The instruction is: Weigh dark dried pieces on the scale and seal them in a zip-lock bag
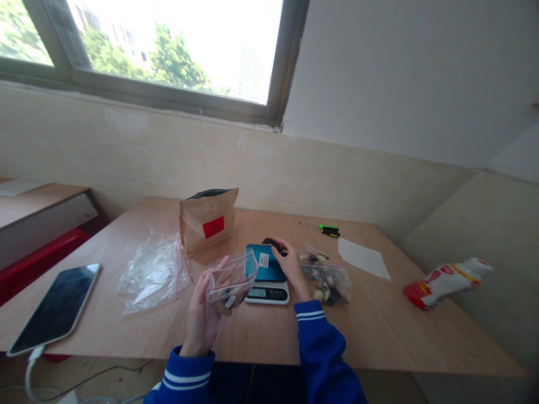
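My left hand (204,306) is closed on a clear zip bag (233,280) with brown pieces and a small white label inside. The bag hangs at the front left of a small digital scale (266,294) and hides part of it. The scale has a blue weighing plate (275,273) with a white sticker on it. Over the plate's back right corner, my right hand (291,262) pinches a dark brown piece (269,241), partly hidden by the fingers. Whether that piece touches the plate I cannot tell.
Filled zip bags (326,283) lie right of the scale. Behind stands a brown paper pouch (210,219), with clear empty bags (154,272) beside it. Around the table are a tablet (56,306), screwdrivers (329,230), white paper (364,258) and a tilted bottle (446,283).
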`<state>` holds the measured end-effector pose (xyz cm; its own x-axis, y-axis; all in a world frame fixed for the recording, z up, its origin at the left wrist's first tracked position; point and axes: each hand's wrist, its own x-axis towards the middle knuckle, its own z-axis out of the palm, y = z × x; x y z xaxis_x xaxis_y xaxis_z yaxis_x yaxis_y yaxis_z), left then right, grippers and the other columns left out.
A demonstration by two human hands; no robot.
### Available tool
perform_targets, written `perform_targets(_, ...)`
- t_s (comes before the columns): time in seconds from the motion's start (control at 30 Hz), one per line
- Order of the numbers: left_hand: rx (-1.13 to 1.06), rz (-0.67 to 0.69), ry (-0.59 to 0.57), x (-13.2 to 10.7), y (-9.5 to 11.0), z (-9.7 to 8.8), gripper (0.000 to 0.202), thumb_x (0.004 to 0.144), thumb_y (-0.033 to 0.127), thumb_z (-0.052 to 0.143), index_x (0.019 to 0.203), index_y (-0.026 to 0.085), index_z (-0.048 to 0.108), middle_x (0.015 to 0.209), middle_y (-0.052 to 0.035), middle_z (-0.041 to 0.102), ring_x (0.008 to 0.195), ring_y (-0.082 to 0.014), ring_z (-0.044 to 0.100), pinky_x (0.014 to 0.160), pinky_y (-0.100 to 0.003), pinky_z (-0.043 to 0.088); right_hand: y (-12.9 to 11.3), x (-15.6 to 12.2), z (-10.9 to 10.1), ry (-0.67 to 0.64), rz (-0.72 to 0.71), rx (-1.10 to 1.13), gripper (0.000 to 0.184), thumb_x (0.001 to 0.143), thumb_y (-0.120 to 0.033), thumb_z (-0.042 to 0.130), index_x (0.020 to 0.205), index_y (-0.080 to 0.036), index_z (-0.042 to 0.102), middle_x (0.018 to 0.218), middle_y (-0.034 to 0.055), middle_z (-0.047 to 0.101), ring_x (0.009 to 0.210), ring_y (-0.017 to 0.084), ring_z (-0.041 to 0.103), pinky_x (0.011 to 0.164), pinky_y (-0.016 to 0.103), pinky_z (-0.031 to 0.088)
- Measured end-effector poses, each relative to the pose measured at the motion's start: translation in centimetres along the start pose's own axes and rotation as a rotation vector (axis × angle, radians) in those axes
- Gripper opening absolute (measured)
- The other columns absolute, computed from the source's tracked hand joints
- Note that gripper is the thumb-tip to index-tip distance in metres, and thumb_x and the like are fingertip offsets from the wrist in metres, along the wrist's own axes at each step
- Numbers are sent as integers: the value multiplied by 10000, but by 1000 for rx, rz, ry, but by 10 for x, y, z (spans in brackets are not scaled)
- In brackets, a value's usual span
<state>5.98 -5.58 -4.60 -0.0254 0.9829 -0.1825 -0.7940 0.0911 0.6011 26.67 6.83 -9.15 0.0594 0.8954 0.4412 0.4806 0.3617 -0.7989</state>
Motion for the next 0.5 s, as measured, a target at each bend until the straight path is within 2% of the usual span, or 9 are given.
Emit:
perform_targets(0.07,16,2,-7,1,-2,-1,234,828,397,600,946,207,667,1467,-71,464,1164,-298,596,908,-443,536,-20,1,-6,5,-5,99,317,857,-312,562,1128,-180,662,1132,97,702,1014,210,650,880,358,506)
perform_targets(0.13,29,8,-23,2,-4,-1,226,832,399,601,922,203,665,1447,-73,488,1162,-291,599,920,-436,528,-48,1,-13,-69,-36,222,319,852,-314,596,1145,-206,660,1165,78,691,1049,198,638,906,340,492)
perform_targets(0.2,22,9,-36,3,-7,-1,213,840,390,597,906,196,657,1414,-81,524,1171,-285,595,937,-431,516,-79,0,-21,-254,-90,274,313,861,-308,605,1161,-239,658,1179,54,684,1056,186,635,904,326,489)
perform_targets(0.3,3,-4,-28,4,-9,0,219,846,378,591,946,192,650,1352,-98,580,1166,-284,599,927,-435,518,-117,-4,-30,-545,-188,234,286,854,-290,632,1131,-243,683,1140,37,698,1065,183,630,939,325,470)
perform_targets(0.4,3,-21,-37,3,-9,0,238,842,378,596,1000,208,646,1366,-80,570,1150,-284,608,900,-438,530,-134,-7,-32,-709,-202,174,291,845,-281,649,1129,-232,690,1098,35,716,1043,189,642,948,337,473)
perform_targets(0.5,41,-33,-57,1,-6,-1,334,835,417,600,1093,207,633,1361,-109,571,1128,-295,618,868,-432,540,-135,-9,-29,-722,-154,207,362,837,-296,660,1193,-230,656,1128,42,706,1035,190,650,928,334,498)
